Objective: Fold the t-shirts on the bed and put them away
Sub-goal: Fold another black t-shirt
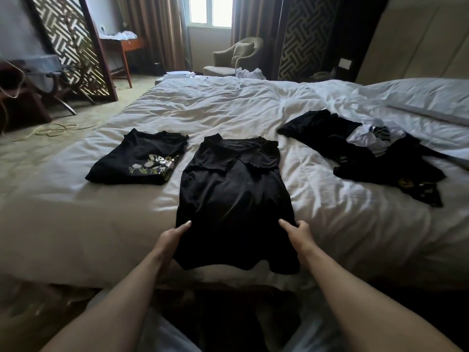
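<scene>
Bed: a wide mattress under a rumpled white duvet (228, 110), soft and creased, with a pillow (418, 97) at the right.
Shirt being folded: a black t-shirt (233, 194) of thin, limp cloth lies flat in the middle of the duvet, sleeves turned in to make a long narrow panel, its hem draped over the near edge of the bed.
Left hand: the left hand (172, 235) pinches the shirt's left edge near the hem, thumb on top, fingers tucked beneath the cloth.
Right hand: the right hand (298, 232) grips the right edge the same way, thumb lying on the fabric, fingers curled round it.
Folded shirt: a black t-shirt with a pale flower print (138, 158) rests as a neat rectangle just left of it.
Unfolded heap: a loose pile of black and white garments (368, 151) sprawls to the right, well apart.
</scene>
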